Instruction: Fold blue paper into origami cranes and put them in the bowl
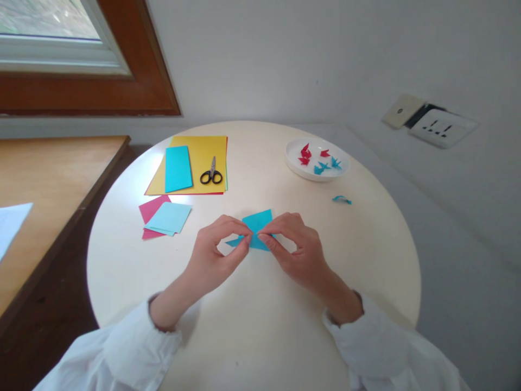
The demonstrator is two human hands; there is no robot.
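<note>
My left hand (215,250) and my right hand (295,247) meet over the middle of a round cream table (252,320). Both pinch a small folded piece of blue paper (257,221) between thumb and fingers, just above the tabletop. The fingertips of the two hands nearly touch at the paper's centre. Part of the paper is hidden behind my fingers. Both arms wear white sleeves.
Yellow sheets (203,155) at the back left carry a blue sheet (178,168) and black scissors (211,172). Light blue and pink squares (165,219) lie nearer. A white dish (316,172) holds small red and blue folded pieces. A blue scrap (342,200) lies right. A wooden ledge (49,184) stands left.
</note>
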